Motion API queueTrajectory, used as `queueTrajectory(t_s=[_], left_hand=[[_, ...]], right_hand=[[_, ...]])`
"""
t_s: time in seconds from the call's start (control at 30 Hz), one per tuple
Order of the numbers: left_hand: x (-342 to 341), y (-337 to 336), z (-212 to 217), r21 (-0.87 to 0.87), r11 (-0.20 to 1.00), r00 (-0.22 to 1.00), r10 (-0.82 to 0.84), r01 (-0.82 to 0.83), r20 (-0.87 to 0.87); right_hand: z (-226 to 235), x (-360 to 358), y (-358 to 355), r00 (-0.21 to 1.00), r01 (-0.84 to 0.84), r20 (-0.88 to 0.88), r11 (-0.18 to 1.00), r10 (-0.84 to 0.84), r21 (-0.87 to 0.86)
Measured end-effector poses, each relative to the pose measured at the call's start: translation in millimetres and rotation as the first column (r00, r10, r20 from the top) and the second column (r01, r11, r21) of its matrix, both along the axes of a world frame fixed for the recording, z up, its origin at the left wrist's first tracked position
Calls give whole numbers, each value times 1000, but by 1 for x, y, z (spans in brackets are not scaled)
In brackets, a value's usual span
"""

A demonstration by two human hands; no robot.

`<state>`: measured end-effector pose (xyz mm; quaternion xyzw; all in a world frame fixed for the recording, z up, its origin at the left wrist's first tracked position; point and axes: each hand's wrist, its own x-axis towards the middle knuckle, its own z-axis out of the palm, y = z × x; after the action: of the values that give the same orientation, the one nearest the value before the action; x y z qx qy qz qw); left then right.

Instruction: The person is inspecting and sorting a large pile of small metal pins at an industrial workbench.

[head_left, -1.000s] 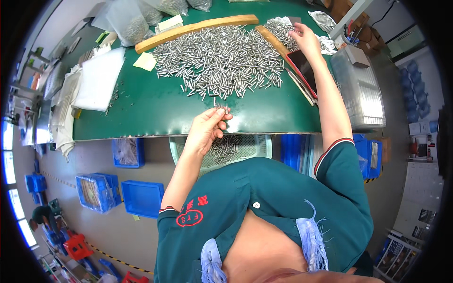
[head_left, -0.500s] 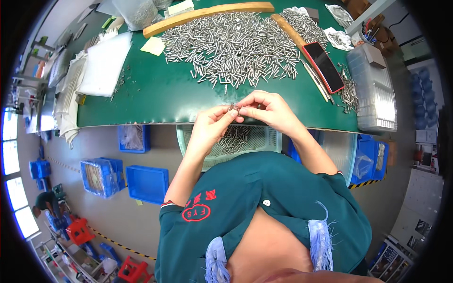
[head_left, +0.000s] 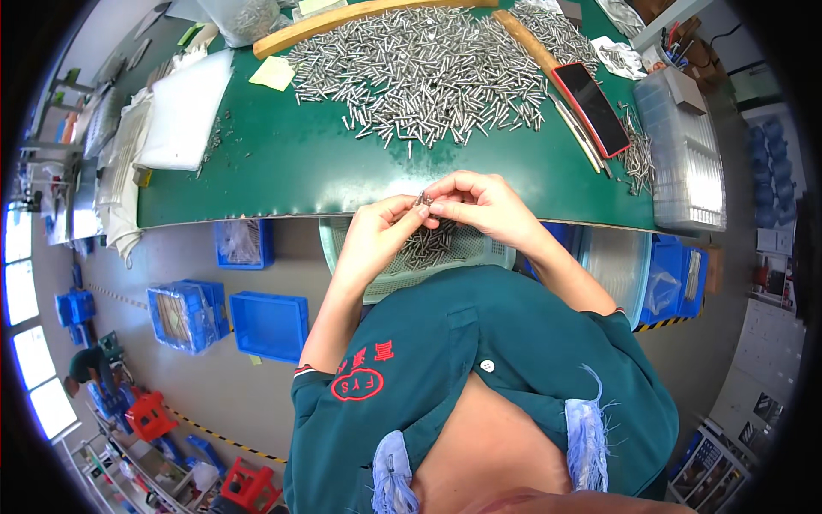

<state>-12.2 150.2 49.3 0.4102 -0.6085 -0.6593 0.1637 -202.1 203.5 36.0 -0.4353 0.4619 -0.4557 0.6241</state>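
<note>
Both hands meet at the near edge of the green table (head_left: 282,190), their fingertips pinched together. My left hand (head_left: 379,230) and my right hand (head_left: 486,206) close on small metal pins (head_left: 422,199), mostly covered by the fingers. Exactly how many pins are held I cannot make out. Just below the hands is a pale green mesh basket (head_left: 390,283) with a heap of similar pins in it. Beyond them, a wide pile of loose silver pins (head_left: 428,81) covers the far middle of the table.
Wooden strips (head_left: 360,15) border the pile. On the right lie a red-edged phone (head_left: 592,110), thin rods (head_left: 578,135) and clear plastic boxes (head_left: 681,154). White sheets (head_left: 184,116) lie at the left. Blue crates (head_left: 268,325) stand on the floor, where a person (head_left: 86,364) bends far off.
Both hands stay pinched together at the table edge, with small shifts of the fingers. The view has tilted slightly, so the pile appears a little higher.
</note>
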Motion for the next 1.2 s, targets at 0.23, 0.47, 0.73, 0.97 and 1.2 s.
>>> queueTrajectory(t_s=[0.23, 0.47, 0.73, 0.97, 1.2], left_hand=[[-3, 2, -6, -184, 983, 995, 20, -2, 96], [-2, 2, -2, -334, 938, 979, -22, 91, 204], [15, -17, -12, 346, 926, 871, 291, -153, -397], [10, -23, -14, 579, 811, 722, 447, -78, -528], [-6, -9, -29, 651, 759, 777, 409, 1, -479]], right_hand=[[-8, 6, -3, 975, 6, -220, 994, -30, -108], [-9, 7, -1, 997, 48, -66, 996, -43, 79], [-19, 0, 6, 669, -105, 688, 881, -280, 461], [-2, 2, 9, 926, -137, -368, 982, 81, -128], [-4, 16, -3, 658, -149, -679, 827, -326, -542]])
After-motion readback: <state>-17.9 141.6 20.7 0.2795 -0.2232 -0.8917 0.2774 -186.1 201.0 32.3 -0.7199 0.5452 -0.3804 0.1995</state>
